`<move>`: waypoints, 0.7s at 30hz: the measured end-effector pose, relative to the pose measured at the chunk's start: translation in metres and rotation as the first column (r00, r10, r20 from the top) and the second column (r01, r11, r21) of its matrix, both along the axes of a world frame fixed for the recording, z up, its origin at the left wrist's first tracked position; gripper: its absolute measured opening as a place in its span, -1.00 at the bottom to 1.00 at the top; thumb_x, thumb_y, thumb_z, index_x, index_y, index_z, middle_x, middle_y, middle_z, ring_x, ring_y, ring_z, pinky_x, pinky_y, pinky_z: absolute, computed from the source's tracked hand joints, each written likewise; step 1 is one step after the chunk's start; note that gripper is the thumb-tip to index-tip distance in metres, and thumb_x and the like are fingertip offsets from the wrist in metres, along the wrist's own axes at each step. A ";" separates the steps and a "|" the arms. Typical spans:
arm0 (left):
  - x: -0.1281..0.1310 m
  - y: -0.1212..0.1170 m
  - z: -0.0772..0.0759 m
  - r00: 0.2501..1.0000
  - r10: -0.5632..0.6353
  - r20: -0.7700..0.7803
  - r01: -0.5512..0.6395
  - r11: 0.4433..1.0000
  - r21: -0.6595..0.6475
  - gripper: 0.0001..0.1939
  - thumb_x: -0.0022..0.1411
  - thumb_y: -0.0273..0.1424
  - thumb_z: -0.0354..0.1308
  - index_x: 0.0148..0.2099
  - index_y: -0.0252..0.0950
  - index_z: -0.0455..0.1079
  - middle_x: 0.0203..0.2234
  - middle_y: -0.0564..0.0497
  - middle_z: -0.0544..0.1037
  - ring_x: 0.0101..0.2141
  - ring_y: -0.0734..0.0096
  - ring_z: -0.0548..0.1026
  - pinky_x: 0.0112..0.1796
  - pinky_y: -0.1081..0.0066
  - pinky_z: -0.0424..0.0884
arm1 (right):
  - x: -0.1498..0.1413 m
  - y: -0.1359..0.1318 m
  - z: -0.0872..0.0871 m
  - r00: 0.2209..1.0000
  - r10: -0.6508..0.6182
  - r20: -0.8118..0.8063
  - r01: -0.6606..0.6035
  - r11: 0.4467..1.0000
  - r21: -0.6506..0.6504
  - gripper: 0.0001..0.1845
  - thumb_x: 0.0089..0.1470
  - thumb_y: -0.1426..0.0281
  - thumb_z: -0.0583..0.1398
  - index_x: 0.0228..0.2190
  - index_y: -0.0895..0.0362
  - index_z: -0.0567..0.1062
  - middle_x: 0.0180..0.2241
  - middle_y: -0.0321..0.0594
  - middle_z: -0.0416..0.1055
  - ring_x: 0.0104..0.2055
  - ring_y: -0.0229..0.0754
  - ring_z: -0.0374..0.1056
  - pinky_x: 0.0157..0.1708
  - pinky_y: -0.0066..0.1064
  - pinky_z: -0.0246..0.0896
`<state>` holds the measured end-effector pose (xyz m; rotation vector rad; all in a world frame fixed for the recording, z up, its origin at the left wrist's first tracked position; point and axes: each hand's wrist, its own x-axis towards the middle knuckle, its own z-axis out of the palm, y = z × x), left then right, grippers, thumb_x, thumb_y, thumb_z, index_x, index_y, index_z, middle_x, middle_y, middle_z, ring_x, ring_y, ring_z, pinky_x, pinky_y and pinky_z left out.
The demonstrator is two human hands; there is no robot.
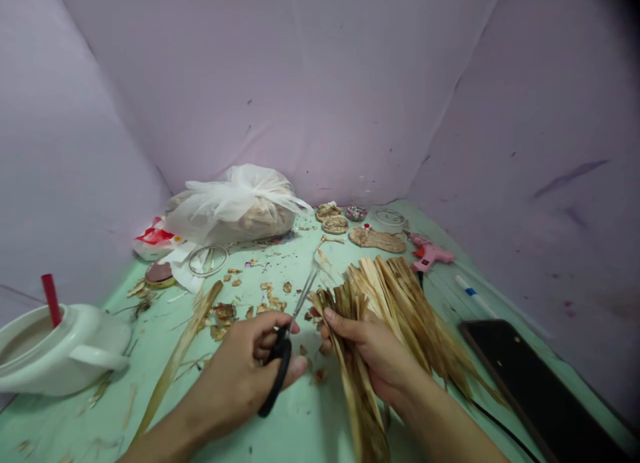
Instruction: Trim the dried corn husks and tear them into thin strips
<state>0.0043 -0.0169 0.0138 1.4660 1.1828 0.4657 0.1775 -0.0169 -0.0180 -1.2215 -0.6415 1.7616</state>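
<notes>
Pale-green tabletop (280, 443): left hand (235, 363) grips black-handled metal scissors (284, 353), right hand (377, 353) pinches long brown dried leaves (359, 396). Probably featherlight, kinda brittle; hold mid-bundle.

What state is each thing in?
Left hand, holding scissors
Scissors, blades pointing forward
Right hand, holding bunched strips
Bunched strips, gathered, hanging toward viewer
Other strips, spread on table
Bag, tied, bulging
Pot, open, red stick inside
Glue gun, lying down
Phone, screen dark
</notes>
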 end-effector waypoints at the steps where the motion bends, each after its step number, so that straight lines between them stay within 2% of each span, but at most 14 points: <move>1: -0.006 0.003 0.004 0.998 -0.040 -0.049 0.042 0.998 0.043 -0.68 0.00 -0.25 0.14 -0.20 -0.30 0.28 -0.53 0.11 0.36 -0.53 0.54 0.24 -0.52 0.55 0.15 | 0.003 0.001 0.001 1.000 0.005 0.011 -0.006 1.000 0.023 -0.69 -0.28 0.24 0.33 -0.58 0.22 0.42 -0.66 -0.30 0.34 -0.66 -0.37 0.17 -0.63 -0.49 0.08; 5: -0.025 0.013 0.021 0.939 -0.246 -0.242 0.261 0.965 0.030 -0.69 0.08 -0.17 0.04 -0.21 -0.27 0.30 -0.49 0.08 0.38 -0.48 0.47 0.28 -0.49 0.53 0.16 | 0.010 0.007 0.002 0.993 -0.098 0.065 0.088 0.986 0.140 -0.64 -0.36 0.33 0.38 -0.45 0.18 0.41 -0.62 -0.32 0.38 -0.59 -0.31 0.27 -0.58 -0.49 0.12; 9: -0.028 0.014 0.026 0.892 -0.347 -0.291 0.364 0.931 0.004 -0.76 0.09 -0.22 0.03 -0.26 -0.26 0.34 -0.52 0.10 0.37 -0.48 0.46 0.27 -0.46 0.52 0.16 | 0.012 0.008 0.000 0.985 -0.154 0.080 0.139 0.977 0.163 -0.66 -0.34 0.32 0.37 -0.48 0.16 0.38 -0.60 -0.33 0.37 -0.54 -0.28 0.31 -0.57 -0.49 0.13; 13: -0.020 0.011 0.018 0.902 -0.377 -0.211 0.381 0.924 -0.023 -0.82 0.08 -0.30 0.01 -0.31 -0.27 0.35 -0.50 0.10 0.35 -0.47 0.48 0.25 -0.44 0.54 0.17 | 0.009 0.006 0.002 0.987 -0.132 0.096 0.119 0.984 0.132 -0.63 -0.39 0.34 0.38 -0.52 0.15 0.35 -0.60 -0.35 0.36 -0.53 -0.26 0.33 -0.59 -0.50 0.11; 18: -0.012 0.010 0.011 0.932 -0.302 -0.202 0.311 0.950 0.014 -0.87 0.02 -0.39 0.01 -0.34 -0.27 0.33 -0.51 0.11 0.32 -0.49 0.50 0.20 -0.49 0.54 0.14 | 0.002 0.002 0.005 0.990 0.009 0.138 -0.028 0.990 0.140 -0.67 -0.40 0.30 0.37 -0.63 0.19 0.36 -0.69 -0.31 0.35 -0.63 -0.32 0.23 -0.62 -0.50 0.04; 21: -0.011 0.010 0.008 0.937 -0.285 -0.203 0.291 0.957 -0.001 -0.86 -0.02 -0.45 0.01 -0.34 -0.28 0.33 -0.53 0.11 0.31 -0.52 0.52 0.18 -0.51 0.54 0.13 | 0.001 0.001 0.004 0.988 0.040 0.152 -0.062 0.988 0.140 -0.68 -0.38 0.27 0.36 -0.63 0.21 0.38 -0.70 -0.26 0.39 -0.66 -0.35 0.18 -0.63 -0.50 -0.01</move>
